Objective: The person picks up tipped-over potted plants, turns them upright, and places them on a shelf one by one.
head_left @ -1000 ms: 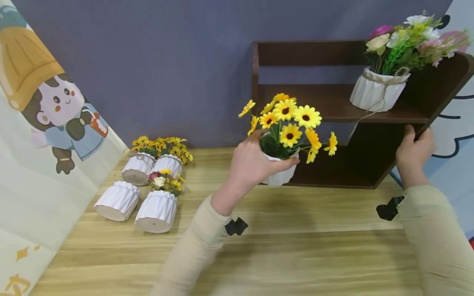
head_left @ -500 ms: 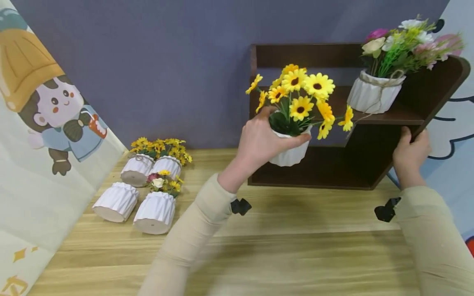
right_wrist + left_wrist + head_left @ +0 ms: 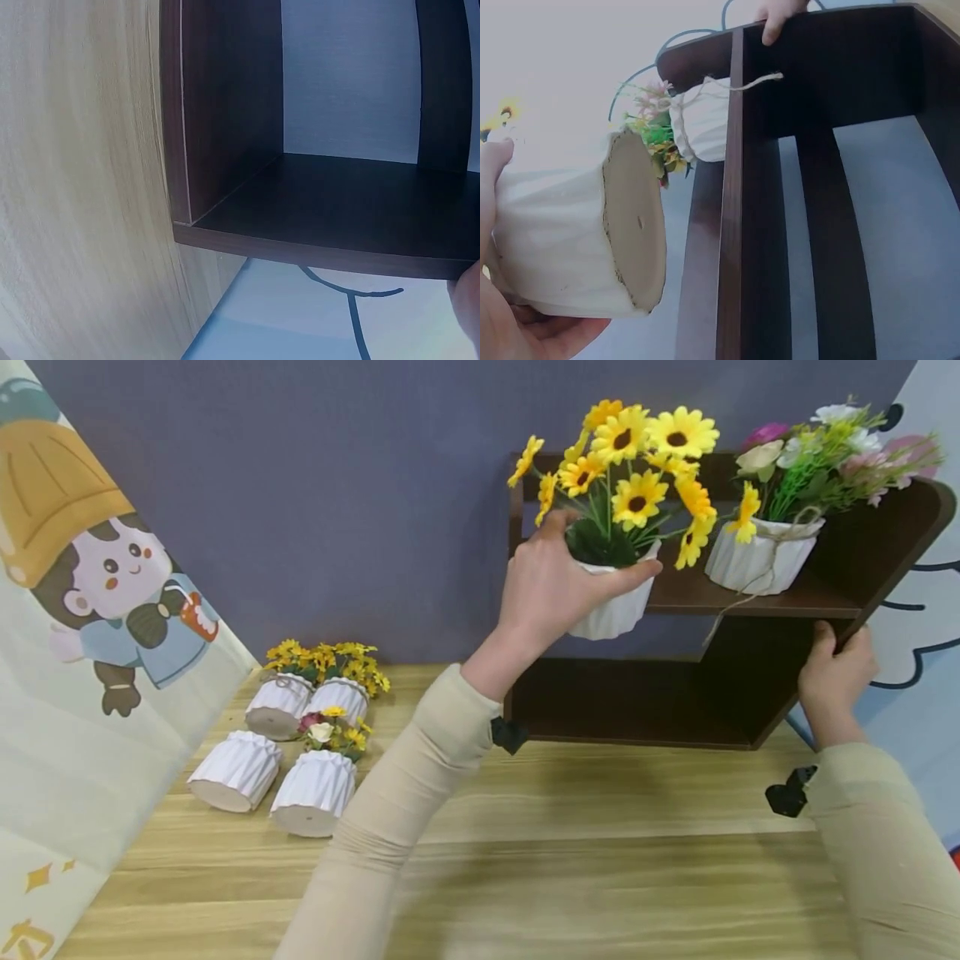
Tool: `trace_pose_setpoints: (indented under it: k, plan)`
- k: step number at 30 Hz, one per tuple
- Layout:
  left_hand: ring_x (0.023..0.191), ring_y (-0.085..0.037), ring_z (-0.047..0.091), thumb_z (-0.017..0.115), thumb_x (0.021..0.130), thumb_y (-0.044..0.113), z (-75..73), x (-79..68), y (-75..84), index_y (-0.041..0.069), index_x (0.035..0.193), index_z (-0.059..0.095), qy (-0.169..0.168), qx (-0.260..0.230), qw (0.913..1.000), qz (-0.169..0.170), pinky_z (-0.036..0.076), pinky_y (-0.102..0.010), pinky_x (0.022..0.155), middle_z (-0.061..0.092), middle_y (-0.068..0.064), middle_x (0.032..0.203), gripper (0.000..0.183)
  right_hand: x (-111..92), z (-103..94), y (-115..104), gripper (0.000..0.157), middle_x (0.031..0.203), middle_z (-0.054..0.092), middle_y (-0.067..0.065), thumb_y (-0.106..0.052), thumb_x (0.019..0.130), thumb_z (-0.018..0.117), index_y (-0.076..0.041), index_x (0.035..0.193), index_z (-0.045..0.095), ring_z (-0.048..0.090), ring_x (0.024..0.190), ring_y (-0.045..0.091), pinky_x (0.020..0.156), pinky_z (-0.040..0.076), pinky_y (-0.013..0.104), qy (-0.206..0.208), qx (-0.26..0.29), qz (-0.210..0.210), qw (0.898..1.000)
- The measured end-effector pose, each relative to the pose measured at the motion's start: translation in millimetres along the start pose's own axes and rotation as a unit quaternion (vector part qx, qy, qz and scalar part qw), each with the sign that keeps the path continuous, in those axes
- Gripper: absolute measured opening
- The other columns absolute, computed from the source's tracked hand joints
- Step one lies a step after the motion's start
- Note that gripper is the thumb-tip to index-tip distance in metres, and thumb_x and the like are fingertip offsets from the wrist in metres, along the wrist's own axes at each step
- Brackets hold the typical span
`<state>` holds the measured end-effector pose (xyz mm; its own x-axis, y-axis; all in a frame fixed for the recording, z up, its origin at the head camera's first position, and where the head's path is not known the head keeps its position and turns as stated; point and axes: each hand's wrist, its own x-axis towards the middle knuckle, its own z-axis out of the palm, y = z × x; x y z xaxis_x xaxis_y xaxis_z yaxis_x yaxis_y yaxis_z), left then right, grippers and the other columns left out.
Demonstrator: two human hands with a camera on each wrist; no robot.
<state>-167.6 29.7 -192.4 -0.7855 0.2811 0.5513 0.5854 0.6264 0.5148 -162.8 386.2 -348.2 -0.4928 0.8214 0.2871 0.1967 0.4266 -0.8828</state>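
My left hand (image 3: 551, 581) grips a white pleated pot (image 3: 617, 610) of yellow artificial sunflowers (image 3: 637, 502), thumb along the near side of its rim. In the head view the pot overlaps the upper board of a dark brown shelf (image 3: 757, 606). The left wrist view shows the pot's flat base (image 3: 636, 221) close to the board's front edge. My right hand (image 3: 838, 677) holds the front edge of the shelf's right side panel, thumb on the inner face. On the upper board at the right stands a white pot (image 3: 761, 560) of mixed flowers, tied with twine (image 3: 787, 533).
Several white flower pots (image 3: 311, 793) lie tipped over at the left of the wooden table (image 3: 600, 860), their bases facing me. A grey-blue wall (image 3: 337, 510) rises behind the shelf. A cartoon-printed panel (image 3: 90, 760) borders the left side.
My left hand has lifted the pot of sunflowers up and to the right, from in front of the lower compartment to the upper board's height. My right hand keeps its grip on the side panel.
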Motion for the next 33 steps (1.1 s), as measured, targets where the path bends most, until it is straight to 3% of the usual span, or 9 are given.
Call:
trace_pose_setpoints:
  k: [4, 12, 21, 26, 33]
  plan:
    - [0.045, -0.014, 0.047, 0.060, 0.062, 0.074, 3.3, 10.4, 3.3, 0.015, 0.134, 0.038, 0.002, 0.008, 0.9999, -0.014, 0.038, -0.025, 0.041, 0.051, -0.001, 0.066, 0.096, -2, -2.6, -1, 0.041, 0.120, 0.051, -0.009, -0.045, 0.093, 0.038, -0.024, 0.127, 0.049, 0.042, 0.115, 0.009, 0.101, 0.033, 0.030, -0.002, -0.002, -0.005, 1.000]
    - [0.056, -0.010, 0.055, 0.057, 0.059, 0.079, 19.0, 28.2, -1.4, 0.017, 0.134, 0.038, -0.012, 0.018, 0.9964, -0.082, 0.042, -0.022, 0.047, 0.055, 0.001, 0.071, 0.100, -4, -2.6, -3, 0.045, 0.129, 0.049, -0.001, -0.046, 0.093, 0.037, -0.022, 0.130, 0.046, 0.042, 0.118, 0.013, 0.102, 0.032, 0.031, -0.020, -0.009, 0.005, 1.000]
    - [0.073, -0.009, 0.060, 0.054, 0.056, 0.083, 40.7, 41.2, -8.8, 0.019, 0.132, 0.043, -0.007, 0.036, 0.9940, -0.103, 0.047, -0.022, 0.055, 0.062, 0.001, 0.092, 0.100, -4, -1.1, -1, 0.048, 0.130, 0.050, 0.006, -0.046, 0.093, 0.037, -0.015, 0.129, 0.048, 0.044, 0.118, 0.020, 0.101, 0.033, 0.034, 0.003, -0.009, -0.014, 1.000]
    - [0.085, -0.011, 0.060, 0.052, 0.057, 0.083, 51.7, 42.0, -12.9, 0.020, 0.136, 0.038, 0.022, 0.034, 0.9941, -0.101, 0.050, -0.025, 0.064, 0.059, 0.001, 0.112, 0.102, -4, -0.7, 1, 0.049, 0.126, 0.052, 0.007, -0.045, 0.093, 0.038, -0.013, 0.128, 0.048, 0.044, 0.116, 0.022, 0.100, 0.033, 0.035, 0.008, -0.014, -0.016, 1.000]
    - [0.080, -0.011, 0.060, 0.049, 0.060, 0.083, 67.5, 44.2, -16.0, 0.012, 0.134, 0.034, 0.075, 0.021, 0.9916, -0.103, 0.050, -0.025, 0.062, 0.059, 0.001, 0.106, 0.104, -1, -0.7, 1, 0.045, 0.131, 0.051, 0.002, -0.046, 0.093, 0.038, -0.021, 0.129, 0.048, 0.044, 0.117, 0.014, 0.102, 0.033, 0.031, 0.001, -0.005, -0.014, 1.000]
